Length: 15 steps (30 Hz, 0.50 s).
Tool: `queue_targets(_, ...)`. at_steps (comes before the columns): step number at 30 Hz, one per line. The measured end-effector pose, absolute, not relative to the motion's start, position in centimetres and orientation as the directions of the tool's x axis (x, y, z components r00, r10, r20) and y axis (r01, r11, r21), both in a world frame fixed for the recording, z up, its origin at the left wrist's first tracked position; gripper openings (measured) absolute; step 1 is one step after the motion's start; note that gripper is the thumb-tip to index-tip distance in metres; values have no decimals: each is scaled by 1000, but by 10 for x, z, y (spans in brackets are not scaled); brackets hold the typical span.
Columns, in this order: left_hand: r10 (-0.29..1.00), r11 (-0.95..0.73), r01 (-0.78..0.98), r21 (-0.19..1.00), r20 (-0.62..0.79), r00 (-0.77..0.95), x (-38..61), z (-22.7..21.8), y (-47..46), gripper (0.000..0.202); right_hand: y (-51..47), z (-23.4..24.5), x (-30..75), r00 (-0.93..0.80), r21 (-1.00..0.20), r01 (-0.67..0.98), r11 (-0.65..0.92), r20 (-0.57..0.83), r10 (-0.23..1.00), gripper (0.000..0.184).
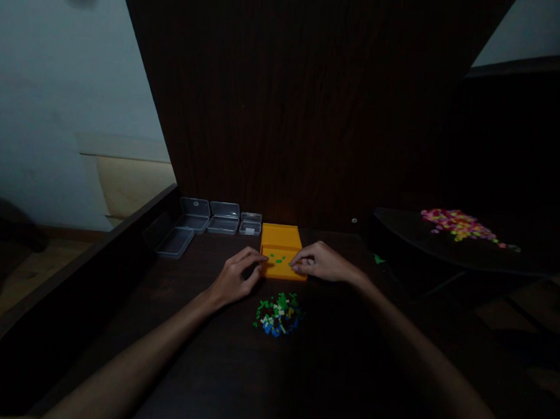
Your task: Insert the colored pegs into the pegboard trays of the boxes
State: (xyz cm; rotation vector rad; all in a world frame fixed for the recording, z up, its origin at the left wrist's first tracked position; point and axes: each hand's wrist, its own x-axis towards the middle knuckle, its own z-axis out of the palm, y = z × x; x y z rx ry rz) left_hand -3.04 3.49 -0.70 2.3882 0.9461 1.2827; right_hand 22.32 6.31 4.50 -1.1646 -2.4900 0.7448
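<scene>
Orange plastic, judged light and rigid, best taken by its sides; sat at 12 o'clock from brick pile (278, 314). Touched tray (282, 236) at 9 o'clock with left hand (232, 281), fingers curled, grip unclear; pinched right hand (321, 262) narrow over slippery-looking green bits (277, 258)

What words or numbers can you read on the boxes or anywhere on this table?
No text can be read anywhere in this picture.
Orange box: plain, no print shows.
Clear boxes: no labels show.
Smallest clear box: a white patch inside, too blurred to tell if it bears writing.
Pile of small blocks: too small and dark to show any marks.
</scene>
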Motion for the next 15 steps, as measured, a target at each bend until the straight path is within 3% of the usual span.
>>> queue_targets(7, 656, -747, 397, 534, 496, 569, -33, -6, 21, 21, 33, 26, 232, -680, -582, 624, 522, -74, 730, 28)
queue_targets(15, 686, -705, 469, 532, 343, 642, -17, -3, 13, 31, 21, 6, 238, -660, -601, 611, 515, -27, 751, 29)
